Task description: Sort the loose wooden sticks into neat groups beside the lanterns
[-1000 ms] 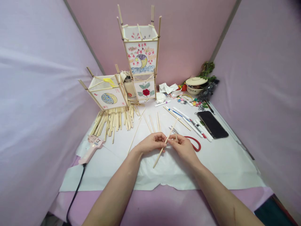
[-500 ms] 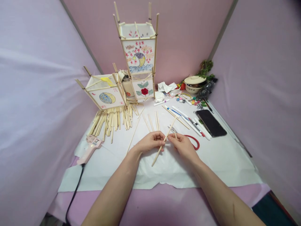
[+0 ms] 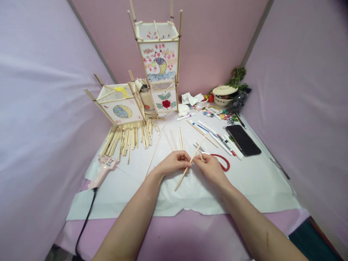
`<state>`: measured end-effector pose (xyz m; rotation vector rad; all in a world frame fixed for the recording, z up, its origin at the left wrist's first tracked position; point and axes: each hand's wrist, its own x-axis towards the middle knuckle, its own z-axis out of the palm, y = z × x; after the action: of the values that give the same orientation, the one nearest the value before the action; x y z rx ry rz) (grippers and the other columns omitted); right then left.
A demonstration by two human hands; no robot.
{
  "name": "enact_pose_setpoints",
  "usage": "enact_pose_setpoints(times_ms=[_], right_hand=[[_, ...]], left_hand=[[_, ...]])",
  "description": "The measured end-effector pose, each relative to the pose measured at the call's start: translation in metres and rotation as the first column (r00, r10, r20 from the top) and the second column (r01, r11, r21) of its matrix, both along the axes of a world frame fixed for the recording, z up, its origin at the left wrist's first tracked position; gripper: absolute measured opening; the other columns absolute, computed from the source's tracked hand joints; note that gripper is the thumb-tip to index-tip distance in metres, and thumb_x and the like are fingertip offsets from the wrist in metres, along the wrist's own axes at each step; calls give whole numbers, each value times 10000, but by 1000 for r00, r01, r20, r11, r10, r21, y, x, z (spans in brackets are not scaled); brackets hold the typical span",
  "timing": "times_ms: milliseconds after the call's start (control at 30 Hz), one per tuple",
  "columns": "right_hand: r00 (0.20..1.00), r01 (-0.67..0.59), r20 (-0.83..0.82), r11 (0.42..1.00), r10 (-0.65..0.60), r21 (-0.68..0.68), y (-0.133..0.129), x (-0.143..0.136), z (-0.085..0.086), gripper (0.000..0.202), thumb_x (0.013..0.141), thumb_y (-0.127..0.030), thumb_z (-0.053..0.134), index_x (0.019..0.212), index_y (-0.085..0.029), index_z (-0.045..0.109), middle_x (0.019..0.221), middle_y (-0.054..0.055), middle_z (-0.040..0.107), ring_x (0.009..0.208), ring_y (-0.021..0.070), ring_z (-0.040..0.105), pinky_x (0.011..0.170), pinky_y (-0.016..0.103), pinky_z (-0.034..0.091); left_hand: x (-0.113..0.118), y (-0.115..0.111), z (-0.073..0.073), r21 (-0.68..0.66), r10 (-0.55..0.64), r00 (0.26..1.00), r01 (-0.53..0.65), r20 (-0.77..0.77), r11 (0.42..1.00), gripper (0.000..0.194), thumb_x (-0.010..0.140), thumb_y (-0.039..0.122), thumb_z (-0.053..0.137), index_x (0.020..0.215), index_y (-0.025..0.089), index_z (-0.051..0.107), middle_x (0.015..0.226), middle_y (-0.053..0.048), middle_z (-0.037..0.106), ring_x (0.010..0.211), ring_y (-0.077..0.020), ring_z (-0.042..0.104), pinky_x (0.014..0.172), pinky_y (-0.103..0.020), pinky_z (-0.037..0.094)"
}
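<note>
Pale wood is in both hands in the head view: the left hand [image 3: 175, 162] pinches a long stick [image 3: 195, 153] near its middle, likely for balance, leaving both ends free above the worktop [image 3: 252, 185]. The right hand's [image 3: 208, 165] fingers close on a short stick [image 3: 201, 157], beside the long one. Scissors [image 3: 227, 162] lie by that hand, presumably for easy reach.
</note>
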<state>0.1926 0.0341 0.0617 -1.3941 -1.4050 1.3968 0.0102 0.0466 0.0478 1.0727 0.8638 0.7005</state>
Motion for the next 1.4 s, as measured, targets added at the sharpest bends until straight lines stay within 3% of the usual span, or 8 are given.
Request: enact_pose_setpoints(times_ms=[167, 300, 433, 733, 867, 1033, 1233, 1400], right_hand=[[1000, 15, 9, 1000, -15, 0, 0, -1, -3, 207, 743, -355, 591, 722, -150, 609, 560, -42, 489, 497, 97, 379, 500, 221, 286], [999, 42, -11, 999, -42, -1, 1, -1, -4, 184, 752, -331, 584, 717, -152, 605, 542, -46, 473, 482, 92, 366, 490, 221, 275], [991, 43, -128, 998, -47, -33, 2, 0, -9, 202, 764, -355, 592, 702, -164, 566, 504, -59, 416, 459, 85, 328, 453, 215, 237], [906, 25, -418, 993, -73, -118, 5, -2, -16, 285, 712, -368, 696, 676, -185, 480, 501, -82, 385, 432, 61, 290, 421, 201, 213], [927, 30, -371, 995, -62, -90, 5, -2, -15, 315, 719, -420, 708, 687, -181, 505, 478, -78, 400, 423, 66, 305, 419, 204, 209], [974, 86, -203, 995, -96, -55, 4, 4, -13, 332, 742, -479, 697, 748, -166, 586, 482, -71, 391, 420, 64, 285, 412, 211, 190], [895, 158, -406, 983, -182, -92, 14, 8, -10, 271, 769, -438, 670, 848, -190, 595, 549, -83, 300, 455, 67, 242, 416, 200, 205], [889, 123, -439, 991, -131, -47, -1, 15, 0, 202, 867, -391, 554, 924, -202, 596, 577, -65, 345, 486, 82, 283, 444, 201, 244]], left_hand=[[5, -2, 0, 10, 26, 999, -26, -22, 1000, 328, 717, 364, 766, 848, 128, 580, 751, -13, 595, 628, -131, 632, 631, -265, 506], [14, -4, -4, 58, 88, 995, -92, 55, 994, 276, 769, 359, 719, 839, 138, 569, 835, -17, 574, 751, -118, 599, 776, -301, 509], [22, -5, -4, 92, 117, 991, -123, 69, 988, 282, 787, 387, 692, 848, 140, 570, 895, -27, 560, 836, -139, 571, 844, -346, 503], [27, -7, 4, -22, 157, 980, -155, 123, 988, 353, 702, 417, 759, 808, 140, 568, 817, -4, 540, 760, -126, 564, 763, -299, 505], [24, -6, 3, -34, 150, 981, -147, 122, 989, 369, 696, 426, 766, 817, 138, 570, 816, -6, 542, 721, -108, 564, 722, -265, 503], [17, -3, 3, -53, 178, 976, -173, 128, 984, 361, 698, 410, 773, 830, 156, 552, 745, 22, 516, 567, -78, 539, 545, -213, 474], [8, -1, 3, -147, 233, 925, -196, 301, 969, 270, 766, 336, 735, 865, 134, 586, 711, 3, 533, 565, -76, 540, 566, -203, 480], [2, 3, 1, -207, 293, 890, -232, 350, 950, 200, 775, 242, 729, 859, 107, 607, 739, -22, 538, 604, -69, 521, 551, -170, 458]])
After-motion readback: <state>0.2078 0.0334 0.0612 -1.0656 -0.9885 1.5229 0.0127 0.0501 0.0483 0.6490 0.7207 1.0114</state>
